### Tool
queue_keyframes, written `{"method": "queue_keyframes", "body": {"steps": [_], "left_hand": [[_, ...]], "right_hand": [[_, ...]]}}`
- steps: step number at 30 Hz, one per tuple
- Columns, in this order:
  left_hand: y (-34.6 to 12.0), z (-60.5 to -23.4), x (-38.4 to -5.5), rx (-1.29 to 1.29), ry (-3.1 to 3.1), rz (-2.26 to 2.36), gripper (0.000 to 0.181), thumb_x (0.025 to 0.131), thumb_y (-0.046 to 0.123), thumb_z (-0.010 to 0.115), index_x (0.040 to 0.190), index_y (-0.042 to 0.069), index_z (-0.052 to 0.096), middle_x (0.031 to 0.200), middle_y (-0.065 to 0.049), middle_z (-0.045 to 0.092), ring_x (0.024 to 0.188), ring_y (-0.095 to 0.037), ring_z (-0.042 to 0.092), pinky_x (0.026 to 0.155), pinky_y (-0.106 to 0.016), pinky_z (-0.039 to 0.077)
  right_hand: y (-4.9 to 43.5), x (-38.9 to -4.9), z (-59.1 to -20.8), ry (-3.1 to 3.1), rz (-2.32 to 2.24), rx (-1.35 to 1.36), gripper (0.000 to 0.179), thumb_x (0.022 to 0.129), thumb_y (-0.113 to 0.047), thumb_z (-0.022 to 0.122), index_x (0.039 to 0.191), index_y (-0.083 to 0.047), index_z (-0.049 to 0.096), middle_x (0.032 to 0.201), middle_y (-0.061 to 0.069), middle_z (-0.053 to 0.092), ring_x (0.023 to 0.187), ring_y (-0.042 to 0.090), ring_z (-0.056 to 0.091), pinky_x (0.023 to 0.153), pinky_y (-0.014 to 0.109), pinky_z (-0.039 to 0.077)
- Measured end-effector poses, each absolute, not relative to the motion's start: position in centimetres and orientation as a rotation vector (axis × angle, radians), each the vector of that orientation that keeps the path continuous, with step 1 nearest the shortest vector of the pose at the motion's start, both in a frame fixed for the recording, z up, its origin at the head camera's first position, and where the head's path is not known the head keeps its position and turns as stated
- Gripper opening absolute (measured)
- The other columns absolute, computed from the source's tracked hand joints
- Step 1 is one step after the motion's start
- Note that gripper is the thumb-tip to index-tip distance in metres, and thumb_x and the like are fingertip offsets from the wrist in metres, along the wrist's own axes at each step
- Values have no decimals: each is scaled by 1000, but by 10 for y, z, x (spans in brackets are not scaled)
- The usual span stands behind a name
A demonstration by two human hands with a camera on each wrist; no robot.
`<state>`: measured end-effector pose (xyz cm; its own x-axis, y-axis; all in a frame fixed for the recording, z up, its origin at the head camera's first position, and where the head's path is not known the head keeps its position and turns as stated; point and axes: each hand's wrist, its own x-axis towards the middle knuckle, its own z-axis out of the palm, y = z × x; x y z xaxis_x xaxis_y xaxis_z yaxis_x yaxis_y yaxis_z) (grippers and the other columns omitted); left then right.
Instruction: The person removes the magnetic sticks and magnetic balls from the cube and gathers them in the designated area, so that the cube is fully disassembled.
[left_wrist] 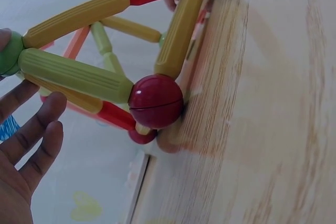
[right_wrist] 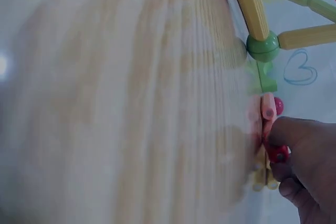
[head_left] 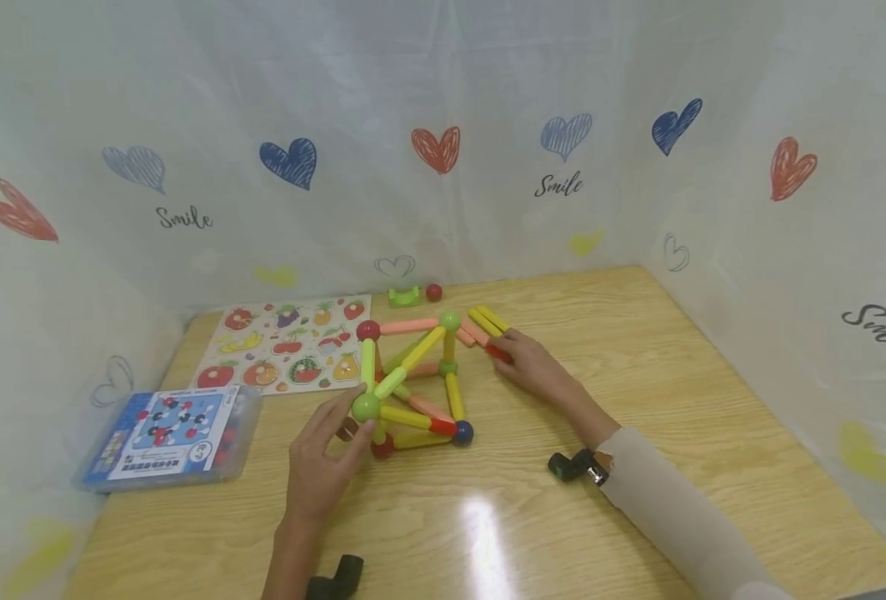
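A frame of yellow, green, pink and red rods (head_left: 405,418) joined by coloured balls stands on the table. At its near upper corner, my left hand (head_left: 321,454) pinches a green ball (head_left: 365,407) between thumb and fingers. A dark red ball (left_wrist: 156,100) and a blue ball (head_left: 463,432) sit at the frame's lower corners. To the right of the frame, my right hand (head_left: 538,369) pinches a red rod (right_wrist: 278,153) close to the tabletop. Pink rods (head_left: 475,333) and two yellow rods (head_left: 490,320) lie just beyond those fingers.
Behind the frame are a green curved piece (head_left: 404,298) and a loose red ball (head_left: 433,292). A fruit picture sheet (head_left: 277,346) lies at the back left, with a plastic box (head_left: 172,437) in front of it. A printed curtain (head_left: 352,217) surrounds the wooden table (head_left: 593,533).
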<state>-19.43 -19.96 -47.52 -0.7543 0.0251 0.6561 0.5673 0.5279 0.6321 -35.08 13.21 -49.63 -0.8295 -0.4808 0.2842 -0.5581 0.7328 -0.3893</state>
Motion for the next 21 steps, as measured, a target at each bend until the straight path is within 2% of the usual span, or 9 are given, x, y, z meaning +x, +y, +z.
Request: {"method": "queue_keyframes", "body": {"steps": [5,7,10,15,21], "left_hand": [[-204,-477,-193,-430,-2203,-1195,54,86,4,77,136,19,64,127,2,64,80,-11,60,70,-18,51],[-205,-479,-193,-421,-2221,-1201,53,87,5,77,136,19,63,127,2,64,81,-10,60,71,-18,51],[-205,-481,-194,-436,-2235,-1220,52,88,6,76,137,18,63,127,0,63,82,-9,60,71,-19,51],[-203,-481,-194,-449,-2231,-1221,52,88,6,76,137,19,63,127,1,63,81,-8,60,70,-19,52],[-201,-480,-196,-472,-2199,-1207,54,85,3,78,136,17,64,127,-1,64,81,-9,60,70,-19,51]], "right_hand": [[123,-353,-489,-2771,614,896,22,90,-6,67,111,-4,72,87,5,53,71,18,47,62,31,43],[122,-353,-489,-2809,618,872,16,89,-6,66,104,-4,70,85,4,52,71,17,46,61,30,42],[125,-351,-492,-2843,655,848,12,91,-7,66,102,-4,69,87,4,56,74,17,48,65,32,44],[136,-343,-498,-2810,648,900,18,95,-12,70,111,-5,73,99,6,65,88,22,59,78,38,52],[154,-341,-499,-2783,633,828,22,94,-6,69,116,-3,72,110,8,62,101,25,62,88,41,53]]}}
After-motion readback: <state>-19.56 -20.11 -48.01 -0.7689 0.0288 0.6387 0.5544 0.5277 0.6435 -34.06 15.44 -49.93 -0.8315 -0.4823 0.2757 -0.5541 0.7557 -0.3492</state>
